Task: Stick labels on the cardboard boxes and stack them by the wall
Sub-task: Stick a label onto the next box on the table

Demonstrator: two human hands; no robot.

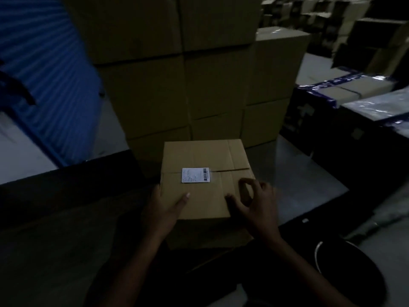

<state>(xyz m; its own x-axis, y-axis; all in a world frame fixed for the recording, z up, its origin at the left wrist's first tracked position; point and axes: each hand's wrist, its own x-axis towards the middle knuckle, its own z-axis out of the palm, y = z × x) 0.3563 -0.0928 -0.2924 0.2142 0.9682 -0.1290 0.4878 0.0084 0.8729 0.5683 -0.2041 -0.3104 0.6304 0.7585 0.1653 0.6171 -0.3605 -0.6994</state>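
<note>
A brown cardboard box (205, 158) sits in front of me, its top flaps closed. A white label (195, 175) with a barcode is stuck on the top, over the centre seam. My left hand (164, 207) grips the box's near left corner, thumb lying on the top face. At the near right edge of the box, my right hand (254, 200) has its fingers curled, thumb and forefinger forming a ring; whether it pinches anything is unclear in the dim light.
A tall stack of plain cardboard boxes (177, 85) rises just behind the box. A blue corrugated shutter (44, 74) is at the left. Dark cartons with blue tape (343, 96) stand at the right. A low dark surface (55, 191) lies at my left.
</note>
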